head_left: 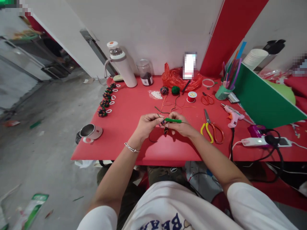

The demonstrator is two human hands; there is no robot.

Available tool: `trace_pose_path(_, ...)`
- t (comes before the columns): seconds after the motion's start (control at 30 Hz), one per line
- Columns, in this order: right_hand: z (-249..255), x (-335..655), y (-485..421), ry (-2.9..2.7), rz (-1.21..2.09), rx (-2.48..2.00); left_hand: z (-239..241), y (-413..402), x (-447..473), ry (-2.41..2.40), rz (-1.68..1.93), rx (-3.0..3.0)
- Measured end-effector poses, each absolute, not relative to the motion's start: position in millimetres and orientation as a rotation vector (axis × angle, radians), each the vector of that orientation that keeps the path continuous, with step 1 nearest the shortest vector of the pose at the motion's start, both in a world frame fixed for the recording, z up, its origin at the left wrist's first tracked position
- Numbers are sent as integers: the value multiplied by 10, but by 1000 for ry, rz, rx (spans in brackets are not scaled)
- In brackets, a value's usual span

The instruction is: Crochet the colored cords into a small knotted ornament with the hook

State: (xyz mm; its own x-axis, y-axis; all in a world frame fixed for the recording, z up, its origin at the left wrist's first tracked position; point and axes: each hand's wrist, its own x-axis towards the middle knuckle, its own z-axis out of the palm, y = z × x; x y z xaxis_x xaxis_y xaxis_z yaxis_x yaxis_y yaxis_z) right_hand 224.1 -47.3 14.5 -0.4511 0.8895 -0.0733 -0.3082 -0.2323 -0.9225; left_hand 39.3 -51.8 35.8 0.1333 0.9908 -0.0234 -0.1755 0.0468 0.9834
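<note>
Above the front middle of the red table, my right hand (180,128) is closed around a crochet hook (173,120) with a green handle. Pinched in my left hand (148,124) is a small dark crocheted piece (166,130), which hangs between both hands. My fingers hide part of it. Loose yarn strands run from the hands toward a multicoloured yarn ball (164,90) and a dark green yarn ball (176,90).
Scissors (207,123), pliers (218,132), a pink glue gun (233,115) and a power strip (266,141) lie to the right. A mug (91,132) stands at left, below several finished pieces with bead loops (102,111). A thermos (123,65) stands behind.
</note>
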Motion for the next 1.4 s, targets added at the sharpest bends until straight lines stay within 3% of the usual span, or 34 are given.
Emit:
trace_pose_path(0.13,116,2203,-399,-1183,1797,-810,273,-396,313,1039,1199,1102)
trace_pose_path(0.33,-58,2142,-363,-1285,1477,-1043,84,-267,248,978,1177,1015)
trace_pose_path(1.4,-250,2123,-256,-1238,1383,-1037,-218,-186,198,874,1043,849)
